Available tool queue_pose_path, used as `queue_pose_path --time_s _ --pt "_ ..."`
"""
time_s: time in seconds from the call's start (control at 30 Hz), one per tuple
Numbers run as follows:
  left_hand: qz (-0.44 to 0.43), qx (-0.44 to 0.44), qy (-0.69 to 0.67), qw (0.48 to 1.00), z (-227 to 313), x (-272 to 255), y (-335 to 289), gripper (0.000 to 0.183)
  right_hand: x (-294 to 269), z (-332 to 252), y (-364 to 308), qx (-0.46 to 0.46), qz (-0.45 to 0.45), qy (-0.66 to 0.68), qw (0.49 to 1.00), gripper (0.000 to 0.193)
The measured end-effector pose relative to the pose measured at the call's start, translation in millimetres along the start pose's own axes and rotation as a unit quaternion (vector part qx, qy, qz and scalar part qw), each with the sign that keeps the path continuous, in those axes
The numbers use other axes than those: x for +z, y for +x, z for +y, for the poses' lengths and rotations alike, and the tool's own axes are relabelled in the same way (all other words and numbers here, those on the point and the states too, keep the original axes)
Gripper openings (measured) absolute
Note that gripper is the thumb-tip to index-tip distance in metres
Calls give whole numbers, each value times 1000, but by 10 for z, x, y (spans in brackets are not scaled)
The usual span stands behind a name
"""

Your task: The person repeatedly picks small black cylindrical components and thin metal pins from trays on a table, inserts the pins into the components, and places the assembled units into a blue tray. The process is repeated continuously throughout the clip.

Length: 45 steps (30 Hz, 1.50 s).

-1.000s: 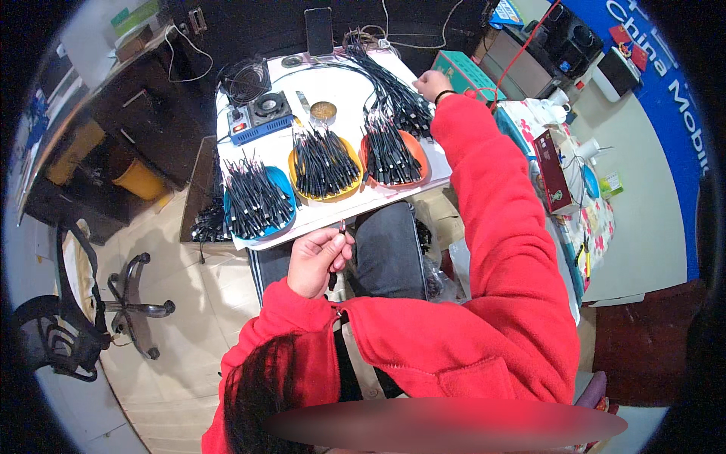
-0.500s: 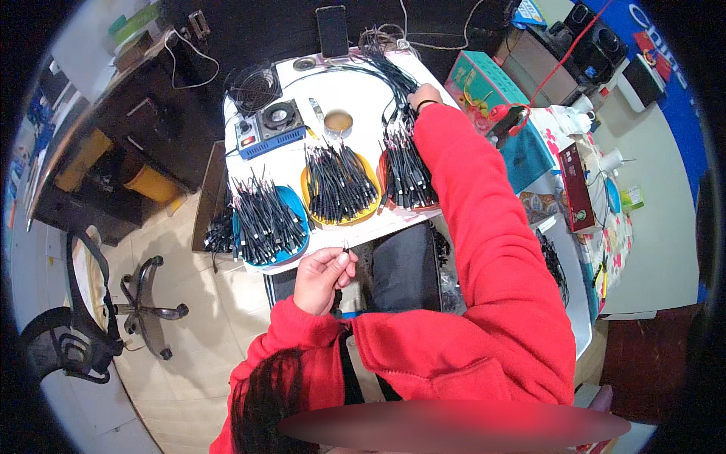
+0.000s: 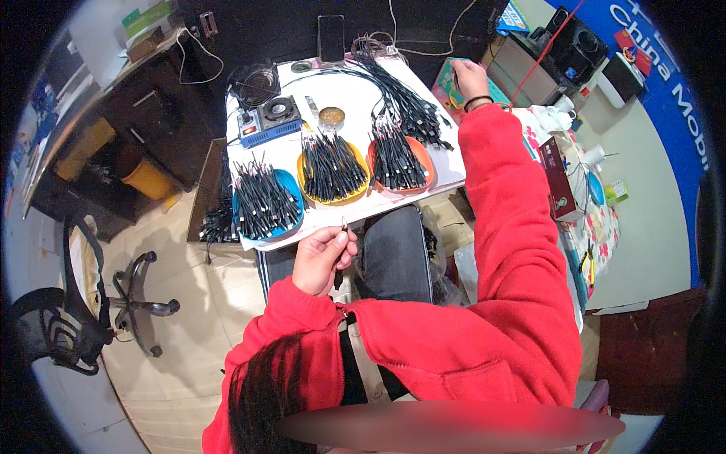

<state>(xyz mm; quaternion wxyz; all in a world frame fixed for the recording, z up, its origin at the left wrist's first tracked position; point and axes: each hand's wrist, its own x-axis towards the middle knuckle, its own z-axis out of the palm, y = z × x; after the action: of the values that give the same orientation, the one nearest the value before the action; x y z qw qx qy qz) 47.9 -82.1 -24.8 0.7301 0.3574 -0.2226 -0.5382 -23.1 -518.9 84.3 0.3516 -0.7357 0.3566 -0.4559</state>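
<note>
My left hand [image 3: 321, 261], just off the table's front edge, pinches a short black cable [image 3: 338, 281]; its thin wire ends stick up above my fingers. Reaching far out to the back right, my right hand [image 3: 470, 80] is raised over a green box [image 3: 445, 89]. Its fingers are curled together, and what they hold, if anything, is hidden. Black cables with bare wire ends fill a blue tray [image 3: 293, 186], a yellow tray [image 3: 366, 160] and an orange tray [image 3: 428, 160] along the front. A loose bundle of black cables [image 3: 408, 94] lies behind the orange tray.
A blue device with a fan [image 3: 270, 125], a round tin [image 3: 331, 117] and a phone [image 3: 330, 38] stand toward the back of the white table [image 3: 333, 85]. A red cord [image 3: 546, 51] hangs at the right. A dark red box [image 3: 558, 178] sits on a side table.
My right hand has left the black cable bundle and moved right, over the green box. My left hand keeps its grip on the short cable. The view has shifted slightly.
</note>
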Motion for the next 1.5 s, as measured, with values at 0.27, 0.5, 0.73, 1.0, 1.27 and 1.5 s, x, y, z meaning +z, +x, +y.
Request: queue_pose_path --time_s 0.27,0.5,0.73,1.0,1.27,1.5 --pt "-49 35 -103 993 435 261 144 19 -24 -920 -2688 -286 -202 -28 936 13" --pt "13 197 -4 980 1003 271 270 19 230 -458 -4007 -384 -341 -112 851 15" --pt "-41 252 94 962 722 453 -317 14 320 -214 -3808 -157 -443 17 883 21" --pt "-144 131 69 978 399 571 -673 16 12 -1246 -3127 14 -368 413 833 19" --pt "-136 86 18 987 341 606 -639 18 -161 -1432 -3275 10 -311 416 854 11" --pt "58 299 316 898 208 777 -670 17 -100 -1545 -3605 28 -226 378 898 9"
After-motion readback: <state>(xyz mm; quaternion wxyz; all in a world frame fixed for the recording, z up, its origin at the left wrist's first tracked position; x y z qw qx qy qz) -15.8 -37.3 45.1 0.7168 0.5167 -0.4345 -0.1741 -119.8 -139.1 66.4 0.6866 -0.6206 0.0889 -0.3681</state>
